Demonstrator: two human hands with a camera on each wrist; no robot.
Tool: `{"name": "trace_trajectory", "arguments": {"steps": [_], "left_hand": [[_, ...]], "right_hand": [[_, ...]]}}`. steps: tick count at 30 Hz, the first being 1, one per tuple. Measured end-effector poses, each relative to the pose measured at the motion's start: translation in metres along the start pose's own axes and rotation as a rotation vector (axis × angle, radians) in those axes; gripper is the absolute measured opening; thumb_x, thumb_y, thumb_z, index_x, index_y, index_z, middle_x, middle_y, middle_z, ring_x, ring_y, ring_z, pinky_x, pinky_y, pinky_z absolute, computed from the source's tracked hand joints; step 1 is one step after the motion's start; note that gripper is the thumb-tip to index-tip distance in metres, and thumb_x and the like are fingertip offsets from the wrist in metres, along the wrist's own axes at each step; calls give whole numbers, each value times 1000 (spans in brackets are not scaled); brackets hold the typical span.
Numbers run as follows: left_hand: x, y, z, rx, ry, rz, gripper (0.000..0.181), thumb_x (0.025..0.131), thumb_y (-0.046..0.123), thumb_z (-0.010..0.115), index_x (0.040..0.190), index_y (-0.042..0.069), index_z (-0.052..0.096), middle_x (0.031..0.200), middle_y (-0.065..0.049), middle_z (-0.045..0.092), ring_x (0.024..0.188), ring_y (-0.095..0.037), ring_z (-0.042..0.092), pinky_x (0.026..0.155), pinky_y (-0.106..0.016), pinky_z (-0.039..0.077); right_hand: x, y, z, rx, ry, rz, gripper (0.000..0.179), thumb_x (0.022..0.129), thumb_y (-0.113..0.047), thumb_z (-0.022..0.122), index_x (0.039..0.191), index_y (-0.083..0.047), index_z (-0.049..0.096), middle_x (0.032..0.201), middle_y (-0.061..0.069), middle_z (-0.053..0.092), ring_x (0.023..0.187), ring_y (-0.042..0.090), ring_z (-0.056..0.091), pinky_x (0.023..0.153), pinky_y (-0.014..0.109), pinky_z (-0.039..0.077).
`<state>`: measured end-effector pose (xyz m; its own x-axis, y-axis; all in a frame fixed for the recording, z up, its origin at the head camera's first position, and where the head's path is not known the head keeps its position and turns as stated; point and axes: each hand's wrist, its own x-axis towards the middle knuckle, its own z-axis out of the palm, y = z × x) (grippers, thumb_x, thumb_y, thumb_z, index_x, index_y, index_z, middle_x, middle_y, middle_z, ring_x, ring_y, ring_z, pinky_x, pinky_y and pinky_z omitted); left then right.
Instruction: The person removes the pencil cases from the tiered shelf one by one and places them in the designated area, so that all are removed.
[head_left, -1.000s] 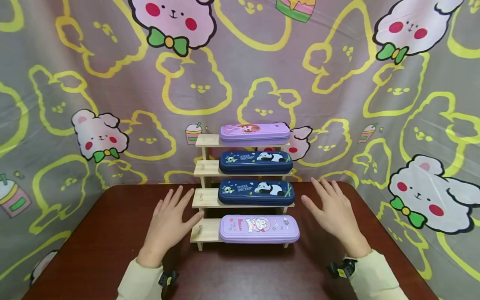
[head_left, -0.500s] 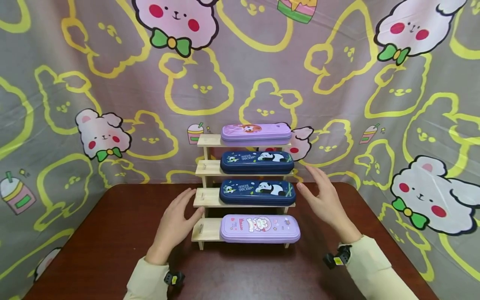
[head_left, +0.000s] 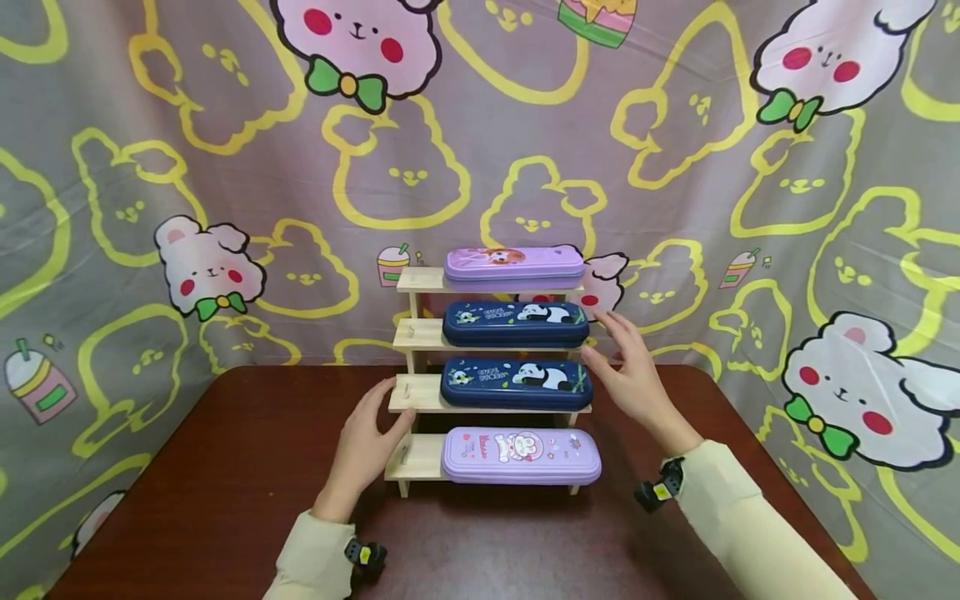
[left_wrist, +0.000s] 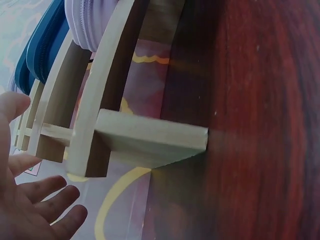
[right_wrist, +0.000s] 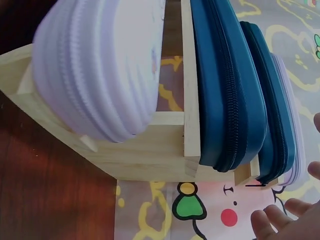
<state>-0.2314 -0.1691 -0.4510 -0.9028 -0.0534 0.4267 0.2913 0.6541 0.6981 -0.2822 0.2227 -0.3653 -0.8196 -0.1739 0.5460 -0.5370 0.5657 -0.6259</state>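
A stepped wooden rack point(head_left: 416, 396) stands on the table, with one zippered pencil case on each shelf. From the bottom up they are a lavender case point(head_left: 521, 456), a navy panda case point(head_left: 517, 383), another navy panda case point(head_left: 516, 325) and a purple case with a cartoon girl point(head_left: 513, 268). My left hand point(head_left: 367, 446) is by the left ends of the lower shelves, its fingers spread and holding nothing; the left wrist view shows the hand point(left_wrist: 30, 200) beside the shelf ends. Near the right ends of the panda cases is my right hand point(head_left: 630, 375), fingers extended; contact cannot be told.
The dark brown tabletop point(head_left: 480, 542) extends in front of the rack and to both sides. A patterned cloth point(head_left: 480, 108) hangs close behind and around it. Bare shelf wood shows left of each case.
Both hands have moved inward toward the rack, the right one also slightly upward. The view has shifted a little. The cases stay in their places on the shelves.
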Motion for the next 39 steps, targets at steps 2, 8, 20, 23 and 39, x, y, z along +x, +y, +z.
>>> {"name": "trace_trajectory", "arguments": {"steps": [2,8,20,23,39], "left_hand": [[1,-1,2,-25,4,-20,65,93,43,67,147,13,46,147,-13,46,135,-32,42,108,-54,34],[3,0,9,-120,16,-87,64,93,38,69,147,13,45,146,-14,47,132,-32,45,106,-53,37],[3,7,22,-302,71,-174,60,94,28,69,147,14,45,145,-11,49,131,-28,46,104,-50,41],[3,8,25,-309,91,-190,59,94,26,69,147,14,45,144,-12,50,130,-27,47,105,-47,38],[10,19,34,-378,149,-213,58,93,25,70,144,10,48,143,-13,51,134,-26,43,111,-44,31]], "right_hand": [[5,0,1,12,-4,2,61,97,-32,64,152,-16,41,156,15,27,133,39,38,97,60,43],[23,-1,1,75,-39,-1,61,98,-28,64,152,-17,40,156,18,22,135,41,34,99,64,39],[55,-33,-10,123,-77,-47,64,95,-5,64,150,2,34,151,27,27,131,49,32,96,63,39],[67,-23,-7,110,-90,-27,67,95,-10,65,153,-2,32,153,24,25,133,49,29,100,66,36],[111,-2,6,105,-152,82,83,93,-39,69,159,-23,22,157,16,20,141,35,29,111,50,32]]}}
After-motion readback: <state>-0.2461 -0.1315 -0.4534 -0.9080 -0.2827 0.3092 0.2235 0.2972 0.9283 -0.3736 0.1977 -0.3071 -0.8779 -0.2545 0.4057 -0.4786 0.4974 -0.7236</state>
